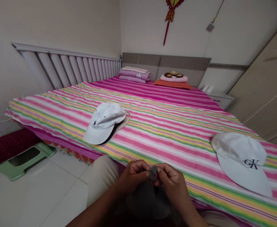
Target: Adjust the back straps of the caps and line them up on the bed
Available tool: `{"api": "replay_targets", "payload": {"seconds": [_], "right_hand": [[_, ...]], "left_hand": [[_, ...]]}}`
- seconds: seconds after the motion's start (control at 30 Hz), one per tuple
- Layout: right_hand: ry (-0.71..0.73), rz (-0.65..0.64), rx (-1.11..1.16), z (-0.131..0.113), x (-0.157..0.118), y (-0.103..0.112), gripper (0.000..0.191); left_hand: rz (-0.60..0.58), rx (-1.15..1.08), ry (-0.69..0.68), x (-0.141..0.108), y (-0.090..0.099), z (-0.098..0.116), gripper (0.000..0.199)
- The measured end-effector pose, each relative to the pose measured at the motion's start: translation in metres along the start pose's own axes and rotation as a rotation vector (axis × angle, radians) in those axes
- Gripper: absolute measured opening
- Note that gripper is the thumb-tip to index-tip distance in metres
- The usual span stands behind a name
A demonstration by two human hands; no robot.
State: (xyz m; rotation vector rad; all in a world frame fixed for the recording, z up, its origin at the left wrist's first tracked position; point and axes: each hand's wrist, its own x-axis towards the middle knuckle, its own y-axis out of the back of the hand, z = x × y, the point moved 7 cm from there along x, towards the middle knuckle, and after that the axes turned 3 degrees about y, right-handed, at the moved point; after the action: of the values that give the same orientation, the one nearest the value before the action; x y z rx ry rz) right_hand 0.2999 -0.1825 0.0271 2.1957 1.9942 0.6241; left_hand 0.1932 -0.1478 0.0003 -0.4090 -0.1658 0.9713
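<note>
My left hand (135, 175) and my right hand (171, 179) meet at the near edge of the bed, over my lap. Both pinch the short strap (153, 172) of a dark grey cap (148, 197), which hangs below them in shadow; much of its shape is hard to make out. Left of centre on the bed, a white cap (107, 115) with a small dark emblem lies stacked over a dark cap and a beige one. Further right rests another white cap (242, 154) marked "GK", its brim toward me.
A striped sheet (166, 126) covers the bed. Folded purple bedding (135, 75) and an orange pillow (171, 84) lie by the headboard (145, 63). A green stool (27, 160) stands on the floor at left, and a white nightstand (220, 99) is at the far right.
</note>
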Motion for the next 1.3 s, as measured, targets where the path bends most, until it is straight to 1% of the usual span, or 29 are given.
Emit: {"api": "replay_targets", "payload": {"seconds": [0.03, 0.07, 0.1, 0.13, 0.17, 0.23, 0.27, 0.3, 0.33, 0.37, 0.4, 0.5, 0.53, 0.6, 0.67, 0.7, 0.73, 0.83, 0.9, 1.07, 1.1, 1.13, 1.17, 1.2, 1.23, 1.3], "right_hand": [[-0.119, -0.02, 0.117, 0.009, 0.0, -0.003, 0.026], [-0.182, -0.033, 0.191, 0.014, 0.0, -0.005, 0.028], [-0.179, -0.037, 0.206, 0.015, 0.0, -0.005, 0.028], [-0.118, -0.029, 0.16, 0.012, 0.0, -0.003, 0.028], [-0.009, -0.022, 0.062, 0.005, 0.0, 0.0, 0.028], [0.257, -0.03, -0.213, -0.012, -0.003, 0.003, 0.029], [0.366, -0.047, -0.342, -0.019, -0.005, 0.002, 0.029], [0.433, -0.072, -0.433, -0.023, -0.007, -0.001, 0.028], [0.453, -0.08, -0.472, -0.025, -0.008, -0.001, 0.026], [0.42, -0.072, -0.457, -0.024, -0.007, 0.0, 0.024], [0.339, -0.052, -0.388, -0.021, -0.005, 0.003, 0.023], [0.017, 0.005, -0.01, -0.002, 0.001, 0.008, 0.03], [-0.046, -0.005, 0.104, 0.002, 0.001, 0.006, 0.031], [-0.072, -0.095, 0.24, 0.004, 0.001, -0.001, 0.031], [-0.082, -0.201, 0.281, 0.007, -0.001, -0.008, 0.028], [-0.105, -0.228, 0.292, 0.01, -0.002, -0.009, 0.028], [-0.137, -0.227, 0.309, 0.013, -0.003, -0.009, 0.029], [-0.224, -0.112, 0.415, 0.02, -0.004, -0.004, 0.03], [-0.267, -0.025, 0.504, 0.022, -0.004, 0.0, 0.029], [-0.336, 0.175, 0.741, 0.029, -0.001, 0.011, 0.026], [-0.34, 0.208, 0.768, 0.031, -0.001, 0.015, 0.026], [-0.34, 0.214, 0.766, 0.031, 0.0, 0.017, 0.025], [-0.343, 0.186, 0.736, 0.031, 0.0, 0.016, 0.026], [-0.349, 0.128, 0.684, 0.029, 0.0, 0.014, 0.026], [-0.359, 0.052, 0.63, 0.027, 0.0, 0.009, 0.026], [-0.397, -0.142, 0.586, 0.023, -0.005, -0.006, 0.024]], "left_hand": [[-0.009, -0.011, -0.016, 0.0, -0.001, 0.0, 0.018], [-0.013, -0.017, -0.02, 0.0, 0.0, 0.0, 0.018], [-0.008, -0.019, -0.012, 0.0, 0.001, -0.002, 0.018], [0.0, -0.014, 0.005, 0.0, 0.003, -0.004, 0.018], [0.005, -0.004, 0.026, 0.001, 0.005, -0.006, 0.018], [0.012, 0.017, 0.06, 0.002, 0.009, -0.011, 0.019], [0.017, 0.024, 0.073, 0.002, 0.011, -0.012, 0.019], [0.013, 0.027, 0.084, 0.002, 0.011, -0.013, 0.02], [0.006, 0.025, 0.089, 0.002, 0.011, -0.013, 0.02], [-0.007, 0.02, 0.086, 0.001, 0.01, -0.012, 0.02], [-0.028, 0.013, 0.079, 0.001, 0.008, -0.011, 0.02], [-0.101, -0.031, 0.059, -0.002, 0.002, -0.005, 0.019], [-0.113, -0.049, 0.065, -0.002, 0.001, -0.005, 0.02], [-0.111, -0.083, 0.086, -0.001, 0.002, -0.005, 0.021], [-0.079, -0.089, 0.111, -0.001, 0.006, -0.007, 0.022], [-0.067, -0.087, 0.118, -0.001, 0.008, -0.008, 0.023], [-0.06, -0.095, 0.122, -0.001, 0.01, -0.008, 0.024], [-0.068, -0.206, 0.096, -0.001, 0.011, -0.007, 0.024], [-0.049, -0.28, 0.056, -0.001, 0.013, -0.004, 0.022], [0.052, -0.298, -0.065, 0.003, 0.027, 0.006, 0.023], [0.08, -0.302, -0.082, 0.004, 0.03, 0.008, 0.023], [0.102, -0.303, -0.084, 0.004, 0.033, 0.008, 0.023], [0.116, -0.299, -0.072, 0.005, 0.035, 0.008, 0.022], [0.119, -0.293, -0.05, 0.006, 0.035, 0.006, 0.022], [0.113, -0.289, -0.028, 0.007, 0.034, 0.005, 0.021], [0.094, -0.286, -0.002, 0.009, 0.03, 0.002, 0.021]]}}
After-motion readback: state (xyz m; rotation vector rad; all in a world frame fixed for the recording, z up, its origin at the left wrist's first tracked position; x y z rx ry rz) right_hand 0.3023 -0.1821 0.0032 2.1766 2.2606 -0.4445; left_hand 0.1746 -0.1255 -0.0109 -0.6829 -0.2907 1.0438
